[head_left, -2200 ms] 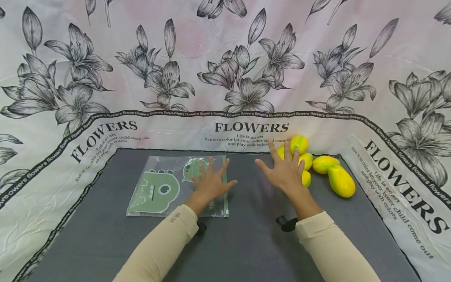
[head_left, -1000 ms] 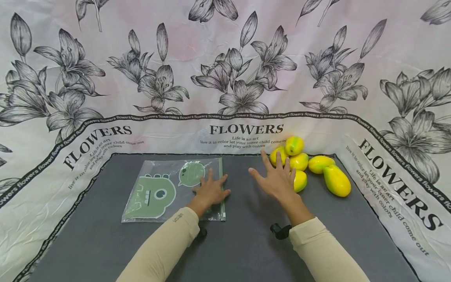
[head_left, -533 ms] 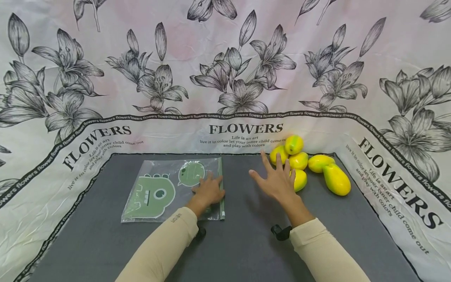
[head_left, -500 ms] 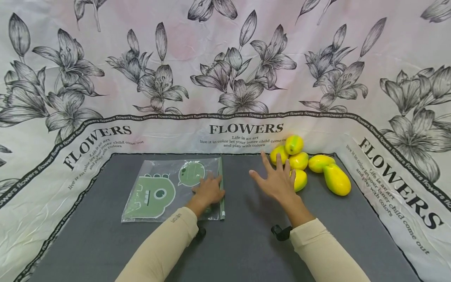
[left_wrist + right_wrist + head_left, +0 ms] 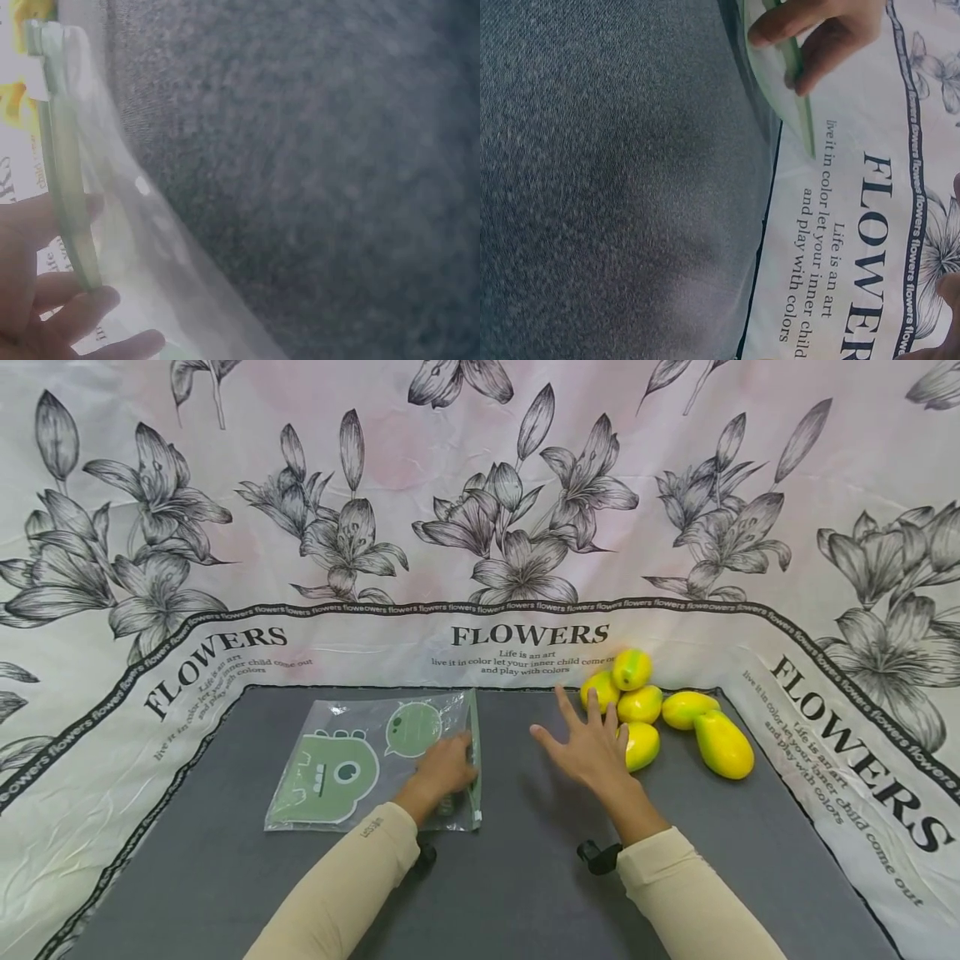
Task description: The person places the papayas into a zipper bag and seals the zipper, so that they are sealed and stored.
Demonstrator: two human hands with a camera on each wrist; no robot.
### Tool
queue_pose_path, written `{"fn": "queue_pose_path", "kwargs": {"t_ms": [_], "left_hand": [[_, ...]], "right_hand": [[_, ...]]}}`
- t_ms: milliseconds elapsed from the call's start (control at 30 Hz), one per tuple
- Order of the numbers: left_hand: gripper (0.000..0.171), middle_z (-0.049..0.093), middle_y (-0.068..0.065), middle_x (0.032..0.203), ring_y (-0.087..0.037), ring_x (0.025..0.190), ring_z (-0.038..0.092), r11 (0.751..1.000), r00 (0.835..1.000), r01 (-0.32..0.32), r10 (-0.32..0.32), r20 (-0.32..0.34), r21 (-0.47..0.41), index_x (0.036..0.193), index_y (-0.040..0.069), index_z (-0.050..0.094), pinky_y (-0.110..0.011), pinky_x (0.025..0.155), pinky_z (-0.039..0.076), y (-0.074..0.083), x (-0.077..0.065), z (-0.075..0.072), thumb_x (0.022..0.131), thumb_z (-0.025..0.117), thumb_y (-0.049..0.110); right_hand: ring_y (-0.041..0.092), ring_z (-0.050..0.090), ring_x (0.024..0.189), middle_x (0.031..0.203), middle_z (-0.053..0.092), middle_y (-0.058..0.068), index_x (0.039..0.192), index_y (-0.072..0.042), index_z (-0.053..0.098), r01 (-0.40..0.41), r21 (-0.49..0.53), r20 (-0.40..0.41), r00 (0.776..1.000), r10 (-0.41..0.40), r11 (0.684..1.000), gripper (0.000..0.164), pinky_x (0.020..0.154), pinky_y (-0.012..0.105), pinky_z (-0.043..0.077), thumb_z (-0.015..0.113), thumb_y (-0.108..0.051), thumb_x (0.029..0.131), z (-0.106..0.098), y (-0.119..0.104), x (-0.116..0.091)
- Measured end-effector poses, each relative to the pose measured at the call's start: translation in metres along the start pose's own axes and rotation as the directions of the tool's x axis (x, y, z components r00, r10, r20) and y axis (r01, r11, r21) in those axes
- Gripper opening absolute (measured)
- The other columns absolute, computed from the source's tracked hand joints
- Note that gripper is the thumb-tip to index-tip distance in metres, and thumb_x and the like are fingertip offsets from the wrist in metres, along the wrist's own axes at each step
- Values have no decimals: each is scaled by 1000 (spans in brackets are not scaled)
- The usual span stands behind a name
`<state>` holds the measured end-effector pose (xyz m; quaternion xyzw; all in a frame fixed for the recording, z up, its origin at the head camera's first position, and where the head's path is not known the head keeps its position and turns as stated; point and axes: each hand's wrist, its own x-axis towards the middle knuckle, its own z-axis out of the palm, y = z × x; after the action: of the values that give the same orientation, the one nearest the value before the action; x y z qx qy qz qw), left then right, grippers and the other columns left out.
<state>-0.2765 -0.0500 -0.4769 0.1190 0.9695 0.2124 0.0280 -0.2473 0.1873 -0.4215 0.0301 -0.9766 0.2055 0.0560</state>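
Note:
A clear zip bag (image 5: 352, 777) printed with a green cartoon monster lies flat at left on the dark grey table. My left hand (image 5: 445, 766) pinches its green zip edge (image 5: 802, 112), which is raised off the table in the right wrist view. Seen from the left wrist, the fingers (image 5: 79, 315) sit on both sides of the zip strip, with a white slider (image 5: 36, 77) farther along. My right hand (image 5: 592, 750) holds nothing; its fingers are spread, just left of several yellow fruits (image 5: 642, 746), partly covering the nearest one.
Several yellow fruits are grouped at the back right, including a larger pear-shaped one (image 5: 726, 745) and one with a green stripe (image 5: 632, 670). A white cloth (image 5: 525, 543) with printed flowers hangs behind the grey table (image 5: 525, 885) and runs along its sides.
My left hand has come down onto the bag's zip edge, its spread fingers have curled, and the edge has lifted slightly. The right hand has stayed spread, nearly still over the last second.

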Motion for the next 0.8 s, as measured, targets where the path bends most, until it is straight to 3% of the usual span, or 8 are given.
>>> {"fn": "queue_pose_path", "kwargs": {"t_ms": [200,433,800], "left_hand": [[72,60,-15,126,-36,105,60,997,996,-77,78,-42,10,139,6,50,-44,88,52,2,-5,-7,73,79,15],[79,44,-10,145,-34,123,50,994,993,-99,101,-59,35,144,4,44,-42,102,43,11,-10,-15,75,79,19],[77,46,-9,144,-32,121,52,988,983,-148,151,-102,44,143,5,47,-43,97,48,26,-16,-25,76,80,22]], "right_hand": [[52,-4,138,158,1,23,156,-33,10,28,-2,-6,1000,-28,1000,87,104,74,2,35,-77,86,5,-2,0],[53,-2,138,157,4,24,157,-32,10,50,-3,1,999,-50,999,87,106,73,3,35,-78,86,11,-4,-1],[55,6,137,157,5,22,156,-32,14,94,0,17,995,-94,996,85,104,74,9,39,-75,88,19,-10,-3]]}}
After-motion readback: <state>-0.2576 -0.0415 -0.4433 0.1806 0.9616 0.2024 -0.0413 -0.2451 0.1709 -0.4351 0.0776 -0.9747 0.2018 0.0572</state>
